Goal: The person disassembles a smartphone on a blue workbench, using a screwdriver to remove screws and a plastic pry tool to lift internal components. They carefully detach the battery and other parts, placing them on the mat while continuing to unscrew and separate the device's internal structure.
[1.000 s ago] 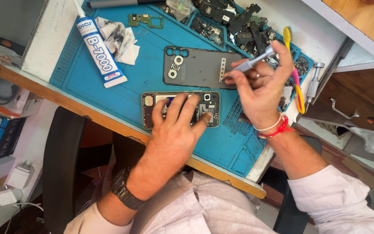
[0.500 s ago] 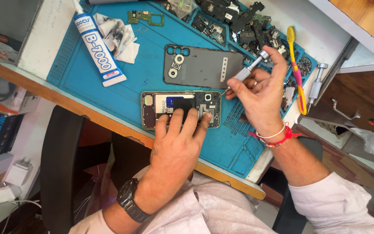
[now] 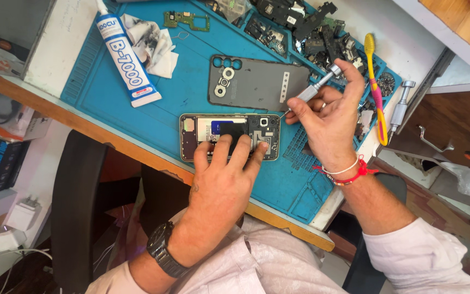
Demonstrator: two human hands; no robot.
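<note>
1. The opened phone [image 3: 229, 137] lies flat on the blue work mat [image 3: 191, 98], back cover off, circuit parts and a dark battery showing, directly under the left hand's fingertips.
2. The left hand [image 3: 225, 179] rests on the phone's near half; its fingers [image 3: 239, 148] are slightly spread and pressed flat on the internals, pinning the phone down rather than pinching anything.
3. The right hand [image 3: 327, 122] sits just to the phone's right, fingers curled and pinching a silver screwdriver [image 3: 314, 87], forefinger capped over the handle's top end.
4. The screwdriver slants down to the left, its tip at the phone's upper right corner; whether it touches a screw cannot be told.
5. Just beyond the left fingers, the grey back cover [image 3: 257, 84] lies inner face up, its camera rings at its left end, apart from the phone.
6. Farther left of both hands, a white glue tube [image 3: 126, 57] lies at an angle, with a crumpled tissue [image 3: 153, 46] beside it.
7. Past the right fingers, a heap of dark phone parts [image 3: 305, 27] crowds the mat's far edge.
8. Right of the right hand, a yellow and pink toothbrush [image 3: 375, 92] lies along the mat's edge.
9. The mat covers a wood-edged tabletop [image 3: 82, 122]; a black wristwatch [image 3: 161, 250] is on the left wrist, a red thread [image 3: 349, 174] on the right.
</note>
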